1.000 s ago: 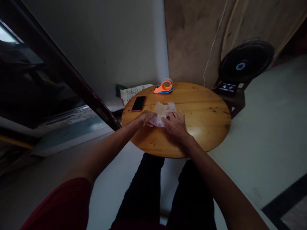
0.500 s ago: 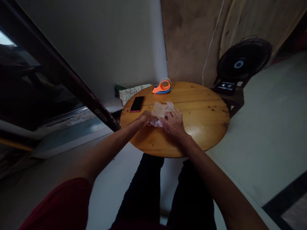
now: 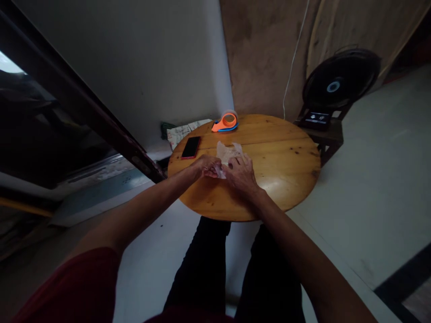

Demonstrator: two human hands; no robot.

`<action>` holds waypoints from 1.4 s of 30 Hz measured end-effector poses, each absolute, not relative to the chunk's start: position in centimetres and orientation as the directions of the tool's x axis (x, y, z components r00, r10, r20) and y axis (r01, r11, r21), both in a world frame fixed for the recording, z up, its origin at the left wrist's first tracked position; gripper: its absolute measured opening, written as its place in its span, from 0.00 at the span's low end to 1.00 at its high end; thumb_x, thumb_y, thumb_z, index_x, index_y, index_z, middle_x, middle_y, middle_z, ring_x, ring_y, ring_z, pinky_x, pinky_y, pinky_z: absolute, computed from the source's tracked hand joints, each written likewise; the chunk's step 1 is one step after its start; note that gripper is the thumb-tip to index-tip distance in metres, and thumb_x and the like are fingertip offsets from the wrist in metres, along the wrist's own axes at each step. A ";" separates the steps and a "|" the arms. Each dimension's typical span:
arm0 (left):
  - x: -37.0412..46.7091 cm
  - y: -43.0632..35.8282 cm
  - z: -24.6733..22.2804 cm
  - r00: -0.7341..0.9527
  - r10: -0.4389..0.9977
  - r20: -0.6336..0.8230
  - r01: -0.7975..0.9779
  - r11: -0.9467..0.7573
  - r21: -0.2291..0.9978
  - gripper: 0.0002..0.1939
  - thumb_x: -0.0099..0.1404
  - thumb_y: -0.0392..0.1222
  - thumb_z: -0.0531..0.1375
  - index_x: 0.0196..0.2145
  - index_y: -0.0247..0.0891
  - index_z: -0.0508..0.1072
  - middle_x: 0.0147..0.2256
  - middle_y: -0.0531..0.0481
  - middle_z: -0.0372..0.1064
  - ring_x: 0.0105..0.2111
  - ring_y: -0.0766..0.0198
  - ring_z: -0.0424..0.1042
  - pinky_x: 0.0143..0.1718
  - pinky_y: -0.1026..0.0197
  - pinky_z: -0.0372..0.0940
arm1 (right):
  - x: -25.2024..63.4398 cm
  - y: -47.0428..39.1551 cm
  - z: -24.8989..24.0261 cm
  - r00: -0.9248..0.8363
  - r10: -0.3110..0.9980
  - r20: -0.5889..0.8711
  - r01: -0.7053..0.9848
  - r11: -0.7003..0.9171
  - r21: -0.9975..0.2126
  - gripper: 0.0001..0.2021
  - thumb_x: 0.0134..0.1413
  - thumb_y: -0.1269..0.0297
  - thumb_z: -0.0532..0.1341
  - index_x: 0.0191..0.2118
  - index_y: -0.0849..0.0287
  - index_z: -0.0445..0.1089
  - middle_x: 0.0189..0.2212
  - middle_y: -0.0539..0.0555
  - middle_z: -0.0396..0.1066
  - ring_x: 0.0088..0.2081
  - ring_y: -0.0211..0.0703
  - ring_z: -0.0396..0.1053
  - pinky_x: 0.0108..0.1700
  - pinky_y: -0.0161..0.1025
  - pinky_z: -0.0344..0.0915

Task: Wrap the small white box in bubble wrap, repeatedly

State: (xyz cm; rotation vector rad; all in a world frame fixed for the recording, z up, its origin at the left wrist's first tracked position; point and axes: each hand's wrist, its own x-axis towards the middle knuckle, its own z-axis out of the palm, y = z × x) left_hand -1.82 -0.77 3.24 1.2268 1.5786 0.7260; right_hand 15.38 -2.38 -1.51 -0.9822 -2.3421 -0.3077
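red-edged phone (image 3: 191, 147) on left part of round wooden table (image 3: 283, 154), apart from hands. left hand (image 3: 206, 166) clamped on near-left edge of crumpled translucent sheet (image 3: 226, 152), which lies between hands on table. orange tape dispenser (image 3: 225, 122) beyond sheet, near table's far edge. right hand (image 3: 241, 173) curled over sheet's right side; cannot tell if pinching or pressing. film looks thin: best light grip, small even moves, no sharp tugs.

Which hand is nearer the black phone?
Left: the left hand is close to the phone, nearer the person and slightly right; the right hand is farther right, at the translucent film.
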 end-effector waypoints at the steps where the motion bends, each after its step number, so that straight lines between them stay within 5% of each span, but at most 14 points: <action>1: -1.6 -0.9 3.5 -0.021 0.934 -0.357 0.342 0.343 0.875 0.07 0.49 0.38 0.62 0.19 0.35 0.67 0.18 0.48 0.68 0.21 0.64 0.68 0.28 0.58 0.69 | 15.3 -2.4 -1.4 -0.564 0.583 0.586 0.712 0.702 -0.014 0.13 0.64 0.63 0.53 0.47 0.52 0.73 0.41 0.58 0.70 0.46 0.50 0.59 0.61 0.56 0.39; 10: -0.5 -2.4 5.7 -0.052 0.913 -0.404 0.158 0.407 0.900 0.04 0.54 0.33 0.60 0.22 0.32 0.69 0.22 0.49 0.66 0.21 0.70 0.64 0.28 0.61 0.68 | 15.4 -2.8 -1.0 -0.472 0.652 0.594 0.670 0.703 -0.239 0.22 0.56 0.64 0.56 0.56 0.65 0.63 0.45 0.63 0.73 0.49 0.55 0.63 0.61 0.53 0.41; 18: -0.7 -2.6 3.8 0.080 0.972 -0.223 0.378 0.177 0.909 0.08 0.53 0.29 0.58 0.31 0.30 0.76 0.22 0.53 0.66 0.20 0.71 0.63 0.24 0.66 0.61 | 15.6 -2.6 -1.2 -0.415 0.686 0.598 0.631 0.690 -0.353 0.28 0.48 0.67 0.56 0.57 0.68 0.61 0.46 0.64 0.74 0.50 0.57 0.64 0.61 0.53 0.42; 23: -1.5 -2.5 2.1 0.222 0.965 0.139 0.747 -0.260 0.611 0.11 0.57 0.36 0.59 0.36 0.37 0.80 0.27 0.53 0.69 0.27 0.67 0.67 0.31 0.64 0.62 | 15.8 -2.7 -1.0 -0.413 0.702 0.580 0.644 0.675 -0.359 0.27 0.47 0.68 0.56 0.56 0.67 0.62 0.47 0.63 0.73 0.51 0.55 0.65 0.61 0.52 0.43; 26: -1.6 -3.0 1.0 0.267 0.882 0.388 0.789 -0.431 0.438 0.11 0.59 0.40 0.59 0.37 0.39 0.79 0.37 0.48 0.71 0.39 0.60 0.70 0.43 0.58 0.65 | 16.0 -2.8 -0.8 -0.402 0.710 0.577 0.632 0.672 -0.386 0.23 0.50 0.67 0.56 0.54 0.63 0.64 0.46 0.61 0.74 0.51 0.54 0.65 0.61 0.52 0.45; 29: -1.2 -3.5 -0.4 0.269 0.799 0.537 0.748 -0.525 0.407 0.09 0.61 0.37 0.57 0.37 0.38 0.78 0.41 0.46 0.71 0.43 0.59 0.70 0.49 0.55 0.65 | 16.3 -2.7 -0.5 -0.369 0.723 0.584 0.638 0.654 -0.407 0.19 0.53 0.66 0.54 0.51 0.61 0.66 0.45 0.60 0.75 0.50 0.53 0.66 0.59 0.51 0.48; 36: -0.4 -4.2 -2.3 0.226 0.750 0.621 0.757 -0.537 0.373 0.15 0.61 0.33 0.54 0.43 0.37 0.77 0.44 0.43 0.70 0.46 0.56 0.67 0.52 0.52 0.63 | 17.5 -1.7 -0.7 -0.160 0.807 0.569 0.732 0.483 -0.480 0.16 0.54 0.69 0.51 0.47 0.59 0.69 0.46 0.59 0.74 0.49 0.52 0.66 0.54 0.50 0.55; 42: -0.6 -3.8 -2.5 0.269 0.704 0.657 0.722 -0.599 0.346 0.16 0.60 0.33 0.54 0.42 0.36 0.78 0.44 0.43 0.71 0.46 0.56 0.67 0.51 0.52 0.64 | 18.1 -1.0 -0.8 0.023 0.917 0.398 0.735 0.254 -0.628 0.22 0.50 0.59 0.57 0.52 0.60 0.66 0.50 0.62 0.69 0.48 0.54 0.68 0.50 0.51 0.63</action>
